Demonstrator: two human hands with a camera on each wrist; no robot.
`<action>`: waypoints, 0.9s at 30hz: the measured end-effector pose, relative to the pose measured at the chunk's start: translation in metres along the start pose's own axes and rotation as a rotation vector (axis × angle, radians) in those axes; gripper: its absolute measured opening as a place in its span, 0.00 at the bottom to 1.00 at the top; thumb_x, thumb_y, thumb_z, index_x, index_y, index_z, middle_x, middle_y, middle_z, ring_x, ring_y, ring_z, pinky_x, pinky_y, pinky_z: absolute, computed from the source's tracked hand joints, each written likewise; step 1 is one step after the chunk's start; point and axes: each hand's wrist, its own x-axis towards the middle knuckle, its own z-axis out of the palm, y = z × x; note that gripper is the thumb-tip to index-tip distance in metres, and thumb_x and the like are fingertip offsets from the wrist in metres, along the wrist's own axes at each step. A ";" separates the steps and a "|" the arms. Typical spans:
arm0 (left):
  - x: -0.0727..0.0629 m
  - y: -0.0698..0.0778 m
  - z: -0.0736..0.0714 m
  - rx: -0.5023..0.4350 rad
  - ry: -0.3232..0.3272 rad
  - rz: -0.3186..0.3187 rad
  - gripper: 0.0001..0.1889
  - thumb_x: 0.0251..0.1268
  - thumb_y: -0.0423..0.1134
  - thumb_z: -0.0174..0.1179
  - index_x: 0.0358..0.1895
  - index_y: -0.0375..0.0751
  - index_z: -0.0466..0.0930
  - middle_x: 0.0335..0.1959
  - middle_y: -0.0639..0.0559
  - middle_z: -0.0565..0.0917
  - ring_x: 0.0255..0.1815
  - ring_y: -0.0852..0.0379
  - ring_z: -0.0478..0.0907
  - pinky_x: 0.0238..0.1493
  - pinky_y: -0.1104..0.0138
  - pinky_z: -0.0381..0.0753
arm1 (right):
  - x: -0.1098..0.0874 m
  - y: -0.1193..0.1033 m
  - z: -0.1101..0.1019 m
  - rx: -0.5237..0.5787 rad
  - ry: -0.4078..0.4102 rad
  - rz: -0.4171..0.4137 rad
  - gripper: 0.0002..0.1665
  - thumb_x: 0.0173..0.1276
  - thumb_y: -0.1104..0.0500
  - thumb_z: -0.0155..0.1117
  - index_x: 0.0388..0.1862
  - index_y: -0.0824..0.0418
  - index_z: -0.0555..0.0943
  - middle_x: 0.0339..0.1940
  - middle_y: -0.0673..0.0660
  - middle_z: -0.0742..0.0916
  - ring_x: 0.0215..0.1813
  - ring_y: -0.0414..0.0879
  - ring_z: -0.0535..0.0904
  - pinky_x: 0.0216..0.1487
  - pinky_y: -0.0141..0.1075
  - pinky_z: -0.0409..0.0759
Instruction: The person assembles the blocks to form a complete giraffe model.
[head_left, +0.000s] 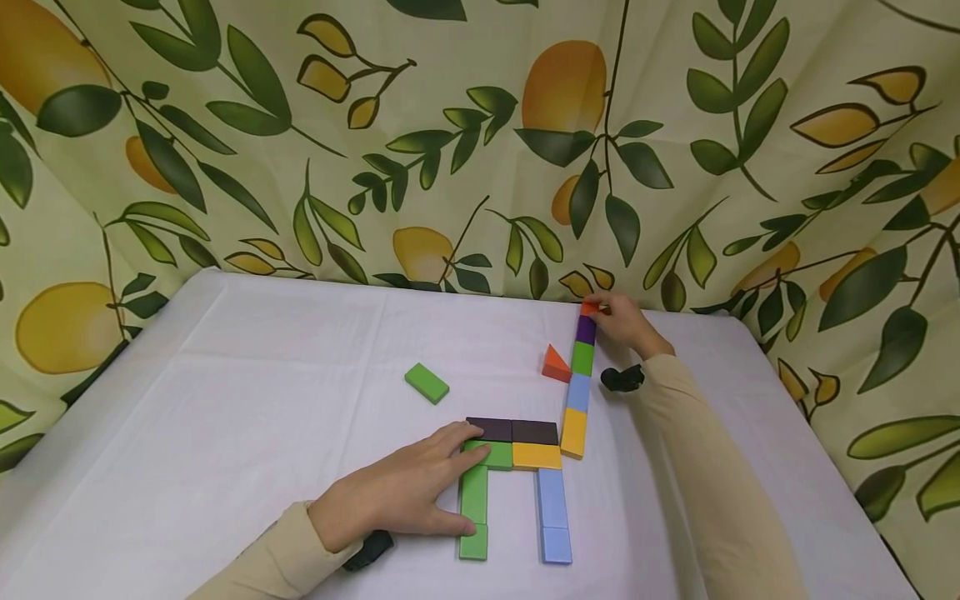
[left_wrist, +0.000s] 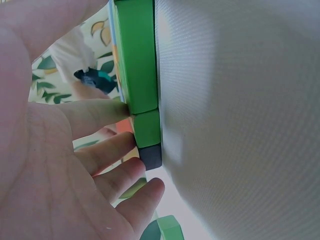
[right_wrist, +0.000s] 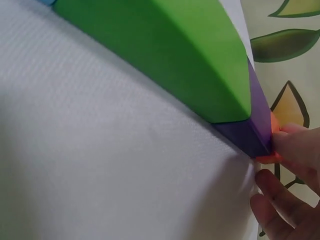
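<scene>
At the far end of a slanting column of blocks, my right hand (head_left: 626, 321) pinches a small orange-red block (head_left: 589, 308) against the purple block (head_left: 586, 330). Below these in the column lie a green block (head_left: 582, 358), a light blue block (head_left: 577, 392) and a yellow block (head_left: 573, 432). My left hand (head_left: 401, 487) rests with spread fingers on the left side of a table-like shape. Its fingertips touch a dark block (head_left: 491, 428) and a green block (head_left: 498, 456), and the thumb lies by the green leg blocks (head_left: 473, 496). In the left wrist view the fingertips (left_wrist: 131, 145) line the blocks' edge.
A second dark block (head_left: 535, 432), another yellow block (head_left: 536, 455) and light blue leg blocks (head_left: 553, 500) form the shape's right side. An orange-red triangle (head_left: 555, 365) lies left of the column. Farther left is a loose green block (head_left: 427, 383). A leaf-patterned curtain (head_left: 450, 167) hangs behind the white-covered table (head_left: 285, 358).
</scene>
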 end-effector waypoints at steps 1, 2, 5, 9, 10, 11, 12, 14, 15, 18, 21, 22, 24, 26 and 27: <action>0.000 0.000 0.000 0.001 0.000 0.000 0.43 0.58 0.59 0.68 0.73 0.41 0.66 0.74 0.47 0.62 0.75 0.54 0.62 0.74 0.62 0.67 | 0.000 0.001 0.000 -0.003 -0.003 0.003 0.22 0.75 0.68 0.49 0.66 0.72 0.73 0.67 0.74 0.74 0.64 0.70 0.72 0.67 0.58 0.72; 0.000 0.000 0.000 0.003 0.000 0.000 0.43 0.58 0.59 0.68 0.73 0.41 0.66 0.74 0.47 0.62 0.75 0.54 0.62 0.74 0.62 0.67 | 0.000 0.001 0.000 -0.008 -0.007 0.006 0.22 0.75 0.68 0.48 0.66 0.72 0.73 0.67 0.74 0.74 0.65 0.70 0.72 0.68 0.58 0.72; 0.000 -0.001 0.001 0.004 0.000 0.000 0.43 0.58 0.59 0.68 0.73 0.41 0.66 0.74 0.47 0.62 0.75 0.54 0.61 0.74 0.62 0.67 | -0.001 0.001 0.000 -0.027 -0.013 0.009 0.23 0.76 0.67 0.45 0.66 0.72 0.73 0.67 0.73 0.74 0.64 0.68 0.72 0.68 0.58 0.71; 0.000 -0.001 0.001 -0.003 -0.003 -0.001 0.43 0.59 0.59 0.68 0.73 0.41 0.66 0.75 0.47 0.62 0.75 0.54 0.61 0.74 0.61 0.67 | -0.003 0.000 -0.001 -0.023 -0.018 0.020 0.23 0.77 0.66 0.43 0.66 0.72 0.73 0.67 0.72 0.75 0.65 0.67 0.71 0.68 0.59 0.70; 0.000 -0.001 0.001 -0.005 -0.004 -0.002 0.43 0.59 0.59 0.68 0.73 0.41 0.66 0.75 0.47 0.62 0.75 0.54 0.61 0.74 0.61 0.67 | -0.003 0.000 -0.001 -0.020 -0.019 0.020 0.23 0.77 0.66 0.43 0.66 0.71 0.73 0.67 0.72 0.75 0.65 0.67 0.71 0.68 0.59 0.70; 0.001 -0.001 0.000 -0.007 -0.006 -0.003 0.43 0.59 0.59 0.68 0.74 0.41 0.66 0.75 0.47 0.62 0.75 0.54 0.61 0.74 0.61 0.67 | -0.004 0.000 -0.001 -0.015 -0.019 0.020 0.23 0.77 0.66 0.43 0.66 0.71 0.73 0.67 0.72 0.75 0.65 0.67 0.72 0.68 0.59 0.71; 0.001 -0.001 0.000 -0.009 -0.007 -0.004 0.43 0.59 0.59 0.68 0.74 0.41 0.66 0.75 0.47 0.62 0.75 0.54 0.61 0.74 0.61 0.67 | -0.004 0.000 -0.001 -0.009 -0.018 0.021 0.23 0.77 0.66 0.43 0.67 0.71 0.73 0.67 0.72 0.75 0.65 0.67 0.72 0.68 0.58 0.71; 0.001 -0.001 0.000 -0.013 -0.010 -0.008 0.43 0.58 0.59 0.68 0.74 0.42 0.65 0.75 0.47 0.62 0.75 0.54 0.61 0.74 0.61 0.68 | -0.005 0.000 -0.002 -0.002 -0.014 0.022 0.23 0.77 0.66 0.45 0.67 0.71 0.73 0.67 0.72 0.75 0.66 0.67 0.72 0.68 0.58 0.71; 0.001 -0.001 0.000 -0.012 -0.010 -0.009 0.43 0.58 0.59 0.68 0.74 0.42 0.65 0.75 0.47 0.62 0.75 0.54 0.62 0.74 0.61 0.68 | -0.005 0.000 -0.002 -0.003 -0.011 0.020 0.23 0.77 0.65 0.45 0.67 0.70 0.73 0.68 0.72 0.75 0.66 0.68 0.72 0.68 0.59 0.71; 0.001 -0.001 -0.001 -0.013 -0.009 -0.010 0.43 0.58 0.59 0.68 0.74 0.42 0.65 0.75 0.47 0.62 0.75 0.54 0.62 0.74 0.61 0.68 | -0.007 0.002 -0.002 -0.002 -0.001 0.022 0.23 0.78 0.64 0.47 0.67 0.69 0.73 0.68 0.71 0.75 0.66 0.68 0.71 0.68 0.59 0.71; 0.000 -0.001 0.000 -0.013 -0.008 -0.008 0.43 0.58 0.59 0.68 0.74 0.42 0.66 0.75 0.47 0.62 0.75 0.54 0.62 0.74 0.61 0.68 | -0.010 0.002 -0.003 -0.004 0.001 0.021 0.23 0.78 0.62 0.49 0.68 0.67 0.73 0.68 0.70 0.75 0.67 0.67 0.70 0.68 0.60 0.70; 0.000 -0.001 0.000 -0.013 -0.009 -0.007 0.43 0.59 0.59 0.68 0.74 0.42 0.66 0.75 0.47 0.62 0.75 0.54 0.61 0.74 0.61 0.67 | -0.011 0.002 -0.003 -0.004 0.000 0.021 0.23 0.78 0.61 0.49 0.68 0.67 0.72 0.69 0.69 0.75 0.67 0.67 0.70 0.68 0.60 0.71; 0.000 -0.001 0.000 -0.011 -0.009 -0.006 0.43 0.59 0.58 0.68 0.73 0.42 0.66 0.75 0.48 0.62 0.75 0.55 0.61 0.74 0.62 0.67 | -0.013 0.001 -0.004 -0.001 -0.003 0.021 0.23 0.77 0.61 0.50 0.68 0.66 0.72 0.69 0.69 0.74 0.68 0.67 0.69 0.68 0.60 0.71; 0.000 -0.001 0.001 -0.007 -0.009 -0.003 0.43 0.59 0.58 0.68 0.73 0.42 0.66 0.75 0.48 0.62 0.75 0.55 0.61 0.74 0.62 0.67 | -0.015 -0.001 -0.005 0.004 -0.007 0.020 0.24 0.77 0.60 0.52 0.69 0.66 0.72 0.69 0.69 0.74 0.68 0.67 0.69 0.67 0.60 0.72; 0.001 -0.001 0.001 -0.005 -0.008 -0.002 0.42 0.59 0.58 0.68 0.73 0.42 0.66 0.74 0.48 0.62 0.75 0.55 0.61 0.74 0.62 0.67 | -0.016 -0.001 -0.005 0.007 -0.009 0.020 0.24 0.77 0.60 0.53 0.69 0.65 0.72 0.69 0.68 0.74 0.68 0.67 0.69 0.67 0.60 0.72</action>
